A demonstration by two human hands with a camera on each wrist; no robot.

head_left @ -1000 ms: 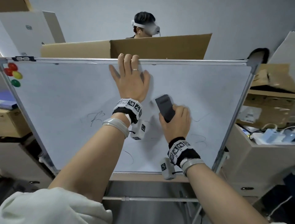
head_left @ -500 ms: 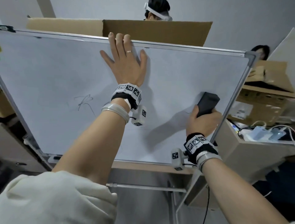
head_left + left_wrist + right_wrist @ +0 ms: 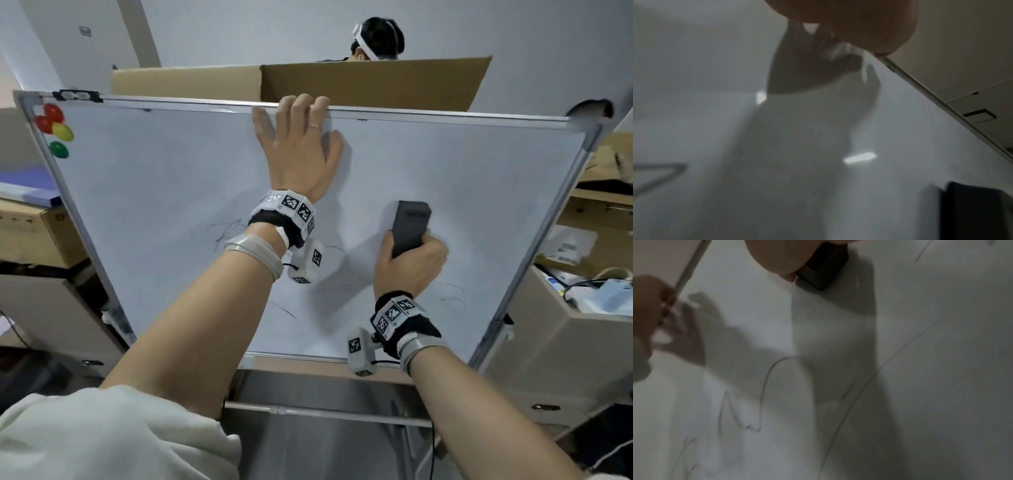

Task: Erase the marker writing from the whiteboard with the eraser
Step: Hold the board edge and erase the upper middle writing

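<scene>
The whiteboard (image 3: 164,192) leans back on its stand and fills the head view. Faint marker strokes (image 3: 227,231) lie left of centre, with more strokes (image 3: 448,294) at the lower right. My right hand (image 3: 409,263) grips a dark grey eraser (image 3: 409,224) and holds it against the board right of centre. The eraser (image 3: 821,272) also shows in the right wrist view, above thin marker lines (image 3: 764,395). My left hand (image 3: 296,147) lies flat on the board, its fingertips curled over the top frame. The left wrist view shows blurred board (image 3: 715,129) and the eraser's edge (image 3: 978,211).
Red, yellow and green magnets (image 3: 54,128) sit in the board's top left corner. A cardboard box (image 3: 359,82) stands behind the board, and a person's head (image 3: 376,37) shows above it. Shelves with boxes and cables (image 3: 589,274) stand to the right.
My right hand has carried the eraser from the board's right edge back left towards the middle. My left hand has stayed at the top frame. The head view has swung left.
</scene>
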